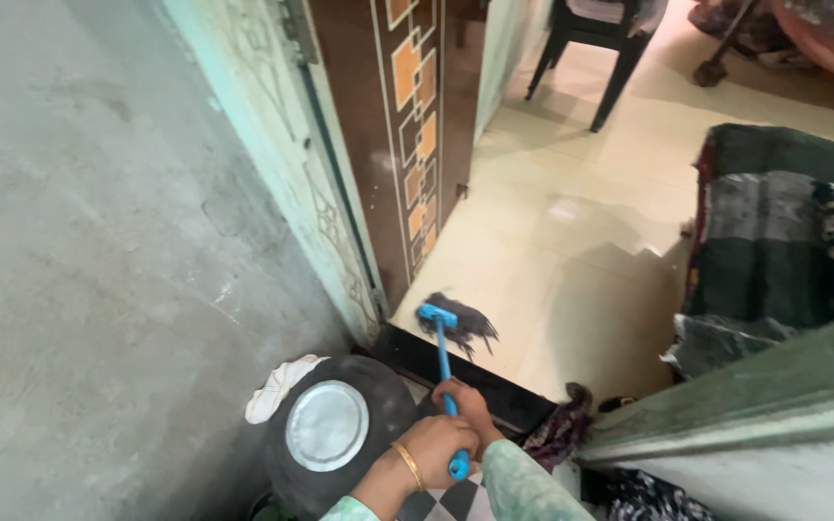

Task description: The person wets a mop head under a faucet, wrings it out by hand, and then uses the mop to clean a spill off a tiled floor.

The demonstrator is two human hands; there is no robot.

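A: Two hands grip one tool. Start with the biggest hazard in view.

B: Floor (571, 251), centre of frame: pale glossy tile. If it is wet, a foot placed on it may slip. That is a judgement; wetness cannot be confirmed.

A: Next item?

B: Wooden door (407, 125), upper centre, stands just beside the sweep path. A wide stroke could knock the mop into its lower edge.

A: And the black drum (378, 396) at lower centre?

B: Drum with round metal lid (327, 425) sits close to the left hand (431, 449). An elbow drawn back could dislodge the lid or the white cloth (277, 386) lying against the drum's upper left side.

A: State of the hands?

B: Left hand is closed around the bottom end of the blue mop handle (445, 362); right hand (465, 405) is closed around it just above. The dark mop head (463, 326) rests on the tile just past the dark threshold (465, 371). Dragging it back could snag the strands on that step.
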